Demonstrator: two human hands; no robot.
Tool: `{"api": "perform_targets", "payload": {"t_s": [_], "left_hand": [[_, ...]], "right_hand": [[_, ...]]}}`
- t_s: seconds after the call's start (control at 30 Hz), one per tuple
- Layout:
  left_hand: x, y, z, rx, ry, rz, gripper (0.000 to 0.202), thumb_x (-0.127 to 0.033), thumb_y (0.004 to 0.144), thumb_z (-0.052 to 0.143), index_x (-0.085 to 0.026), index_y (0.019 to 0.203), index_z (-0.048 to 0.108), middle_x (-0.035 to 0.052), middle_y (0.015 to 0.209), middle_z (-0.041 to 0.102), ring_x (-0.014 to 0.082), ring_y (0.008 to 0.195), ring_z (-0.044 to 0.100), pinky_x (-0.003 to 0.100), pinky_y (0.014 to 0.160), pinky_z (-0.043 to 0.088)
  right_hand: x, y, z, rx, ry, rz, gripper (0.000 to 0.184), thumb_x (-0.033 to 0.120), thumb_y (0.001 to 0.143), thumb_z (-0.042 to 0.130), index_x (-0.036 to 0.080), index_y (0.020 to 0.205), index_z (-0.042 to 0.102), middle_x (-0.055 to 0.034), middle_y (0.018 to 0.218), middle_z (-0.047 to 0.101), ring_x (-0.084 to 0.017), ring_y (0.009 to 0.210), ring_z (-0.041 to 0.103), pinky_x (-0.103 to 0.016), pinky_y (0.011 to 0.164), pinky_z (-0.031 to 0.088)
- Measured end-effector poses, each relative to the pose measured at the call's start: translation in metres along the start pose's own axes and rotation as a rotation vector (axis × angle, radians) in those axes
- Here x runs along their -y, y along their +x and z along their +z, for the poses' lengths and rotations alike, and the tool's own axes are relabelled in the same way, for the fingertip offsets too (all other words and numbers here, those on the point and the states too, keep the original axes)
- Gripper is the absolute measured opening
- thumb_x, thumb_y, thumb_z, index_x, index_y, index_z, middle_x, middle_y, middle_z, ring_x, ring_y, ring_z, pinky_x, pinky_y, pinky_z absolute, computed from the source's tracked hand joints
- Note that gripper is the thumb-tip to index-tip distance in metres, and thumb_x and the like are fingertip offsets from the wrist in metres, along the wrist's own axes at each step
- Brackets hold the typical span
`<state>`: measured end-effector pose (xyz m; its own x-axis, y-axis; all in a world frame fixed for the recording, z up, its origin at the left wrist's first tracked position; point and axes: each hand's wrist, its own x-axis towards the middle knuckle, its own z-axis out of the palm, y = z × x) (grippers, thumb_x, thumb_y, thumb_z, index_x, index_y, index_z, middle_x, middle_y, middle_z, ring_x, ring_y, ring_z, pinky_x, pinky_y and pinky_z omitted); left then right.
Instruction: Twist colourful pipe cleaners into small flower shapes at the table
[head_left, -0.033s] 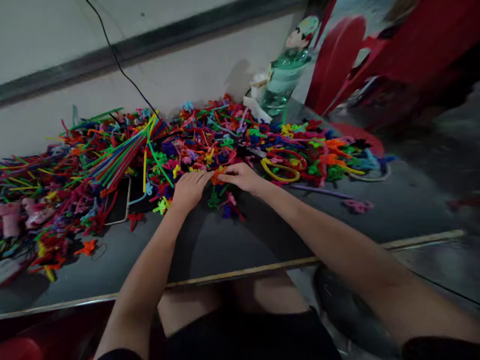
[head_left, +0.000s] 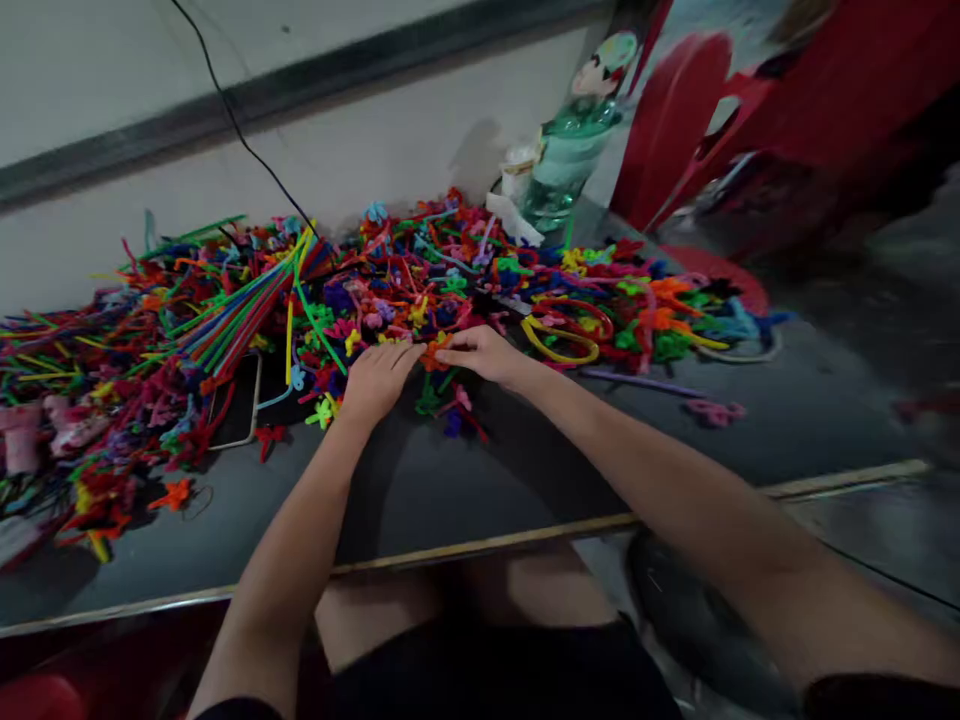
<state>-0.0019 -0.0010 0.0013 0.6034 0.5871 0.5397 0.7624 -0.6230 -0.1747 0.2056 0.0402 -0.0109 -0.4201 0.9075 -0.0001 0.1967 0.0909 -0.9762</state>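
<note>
An orange pipe-cleaner flower [head_left: 435, 352] is between my two hands, just above the front of a fuzzy, many-coloured heap. My left hand [head_left: 381, 382] is closed, its fingertips at the flower's left side. From the right, my right hand [head_left: 484, 355] pinches the same flower between thumb and fingers. Its finer shape is partly covered by my fingertips. Just below hang or lie green, pink and blue pipe-cleaner pieces [head_left: 454, 408]; whether they join the orange one I cannot tell. A bright green flower [head_left: 322, 411] rests left of my left wrist.
A heap of pipe-cleaner shapes [head_left: 405, 265] spreads along the wall on the dark table [head_left: 480, 500]. A bundle of straight pipe cleaners [head_left: 251, 310] lies at left. A green bottle [head_left: 562, 165] stands behind, near a red chair [head_left: 675, 130]. A purple-stemmed flower [head_left: 712, 410] lies at right.
</note>
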Motion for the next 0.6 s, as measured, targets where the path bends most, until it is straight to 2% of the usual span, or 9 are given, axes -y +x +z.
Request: {"api": "perform_targets", "payload": {"t_s": [0.13,0.33,0.4,0.5,0.6], "left_hand": [[0.002,-0.002,-0.008,0.032,-0.016,0.081,0.028,-0.016,0.096,0.044,-0.018,0.113,0.066,0.0089,0.100,0.074,0.0179,0.092,0.068,0.029,0.076,0.053],[-0.001,0.001,-0.016,-0.089,0.125,0.241,0.022,-0.012,0.094,0.047,-0.016,0.109,0.063,0.0048,0.095,0.073,0.0148,0.082,0.067,0.025,0.068,0.050],[-0.002,0.002,-0.017,-0.097,0.149,0.258,0.019,-0.012,0.094,0.049,-0.016,0.105,0.063,0.0039,0.094,0.072,0.0145,0.082,0.066,0.025,0.067,0.049],[-0.003,0.003,-0.017,-0.024,0.160,0.235,0.016,-0.013,0.094,0.048,-0.017,0.101,0.062,0.0034,0.090,0.071,0.0140,0.079,0.065,0.025,0.063,0.045],[-0.006,0.006,-0.018,0.060,0.128,0.199,0.019,-0.012,0.095,0.044,-0.017,0.097,0.062,0.0034,0.078,0.067,0.0139,0.073,0.062,0.025,0.060,0.041]], "right_hand": [[0.002,-0.001,-0.002,0.072,0.060,0.016,0.038,0.052,0.060,0.078,0.015,0.069,0.072,-0.0040,0.069,0.069,-0.015,0.066,0.059,-0.031,0.069,0.046],[0.004,0.000,-0.008,0.207,0.034,-0.006,0.040,0.052,0.061,0.077,0.015,0.075,0.074,-0.0037,0.073,0.070,-0.014,0.068,0.059,-0.030,0.069,0.045],[0.003,0.000,-0.008,0.231,0.009,-0.025,0.041,0.053,0.063,0.076,0.015,0.077,0.074,-0.0040,0.073,0.070,-0.014,0.067,0.058,-0.029,0.067,0.045],[0.003,0.000,-0.007,0.238,-0.037,-0.056,0.042,0.054,0.065,0.073,0.014,0.076,0.073,-0.0044,0.071,0.069,-0.014,0.065,0.058,-0.029,0.064,0.044],[0.003,-0.002,-0.004,0.227,-0.103,-0.110,0.039,0.052,0.071,0.069,0.014,0.076,0.072,-0.0054,0.072,0.070,-0.015,0.066,0.059,-0.029,0.065,0.045]]}}
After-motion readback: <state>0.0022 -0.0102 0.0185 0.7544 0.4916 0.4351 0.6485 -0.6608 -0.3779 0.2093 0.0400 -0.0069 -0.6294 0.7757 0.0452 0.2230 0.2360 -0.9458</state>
